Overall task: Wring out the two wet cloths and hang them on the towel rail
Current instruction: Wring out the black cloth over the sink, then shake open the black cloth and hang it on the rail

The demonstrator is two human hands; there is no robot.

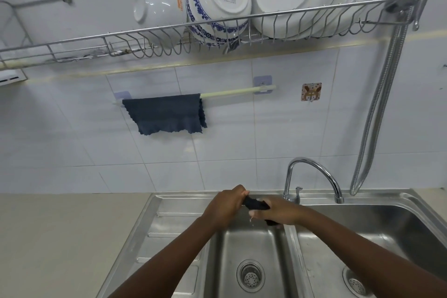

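A dark blue cloth [167, 113] hangs spread over the left part of the pale towel rail [239, 91] on the tiled wall. A second dark cloth [257, 204] is twisted into a tight roll between my hands above the left sink basin [249, 244]. My left hand [226, 205] grips its left end. Around its right end is my right hand [280, 213], with a short tail of cloth showing below that fist. Drops of water fall from the roll.
A curved chrome tap [314, 176] stands just behind my right hand, between the two basins. A wire dish rack [217, 29] with bowls and plates hangs above the rail. A metal hose [377, 109] runs down the right wall. Beige countertop [60, 237] lies left.
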